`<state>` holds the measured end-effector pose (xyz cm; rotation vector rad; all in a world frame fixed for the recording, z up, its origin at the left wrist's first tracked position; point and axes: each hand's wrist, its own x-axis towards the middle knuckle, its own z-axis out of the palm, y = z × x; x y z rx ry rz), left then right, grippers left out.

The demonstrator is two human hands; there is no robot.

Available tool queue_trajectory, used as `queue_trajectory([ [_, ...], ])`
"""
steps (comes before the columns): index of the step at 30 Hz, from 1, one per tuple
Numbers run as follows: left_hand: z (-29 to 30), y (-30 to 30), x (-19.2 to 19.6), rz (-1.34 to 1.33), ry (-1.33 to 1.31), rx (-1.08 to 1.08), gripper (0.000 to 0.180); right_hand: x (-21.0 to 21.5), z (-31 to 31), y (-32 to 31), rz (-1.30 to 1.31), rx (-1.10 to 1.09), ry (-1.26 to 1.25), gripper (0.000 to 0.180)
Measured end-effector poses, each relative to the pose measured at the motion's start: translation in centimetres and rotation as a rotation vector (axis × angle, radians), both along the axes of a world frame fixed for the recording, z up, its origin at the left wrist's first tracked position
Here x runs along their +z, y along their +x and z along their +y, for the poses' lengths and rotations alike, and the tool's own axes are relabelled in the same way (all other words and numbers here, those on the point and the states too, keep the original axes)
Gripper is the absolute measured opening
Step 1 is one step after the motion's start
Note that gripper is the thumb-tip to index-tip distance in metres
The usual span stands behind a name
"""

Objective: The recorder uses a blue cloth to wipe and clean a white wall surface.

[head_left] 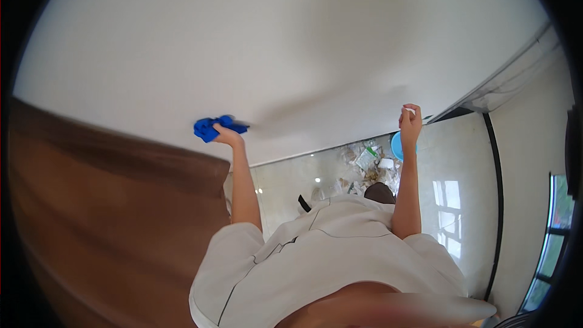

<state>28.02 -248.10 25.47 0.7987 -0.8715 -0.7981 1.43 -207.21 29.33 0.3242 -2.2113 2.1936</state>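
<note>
A crumpled blue cloth (pixel 209 128) is in my left hand (pixel 229 138), pressed against or very close to the white surface (pixel 200 48) in front of me. The fingers are largely covered by the cloth. My right hand (pixel 411 123) is raised farther right, near the lower edge of that surface. Its fingers are loosely bent with gaps between them, and I see nothing held there. Both forearms reach up from the short sleeves of a white shirt.
Brown draped fabric (pixel 109 225) fills the left side. Below, loose litter (pixel 367 161) lies on the glossy tiled floor (pixel 446 164) beside a light blue basin (pixel 397 146). A grey marbled panel (pixel 516 79) angles in at the right, with a window (pixel 549 249) beyond.
</note>
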Motion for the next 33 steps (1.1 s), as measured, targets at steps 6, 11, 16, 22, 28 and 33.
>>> queue_trajectory([
  [6,15.8,-17.7,7.7,0.163,-0.108,-0.087,0.049,-0.3,5.7,-7.1,-0.008,-0.033,-0.109,0.007],
  [11,28.2,-31.4,11.5,-0.563,-0.528,0.027,0.071,-0.3,12.2,-13.0,-0.061,-0.101,-0.072,0.012],
  [16,40.0,-46.2,14.8,-0.914,-0.894,-0.227,0.052,1.4,19.5,-18.6,-0.138,-0.093,-0.114,0.019],
  [22,53.3,-61.1,18.2,-1.14,-1.344,-0.608,0.05,0.8,24.8,-20.3,-0.041,-0.325,-0.02,0.023],
  [28,56.3,-67.4,12.0,-1.364,-1.728,-0.428,0.039,-4.0,27.9,-18.7,-0.188,-0.46,-0.056,0.024],
  [33,52.4,-62.1,10.5,-1.558,-1.89,-0.518,0.037,-6.7,27.8,-17.1,-0.305,-0.458,-0.121,0.027],
])
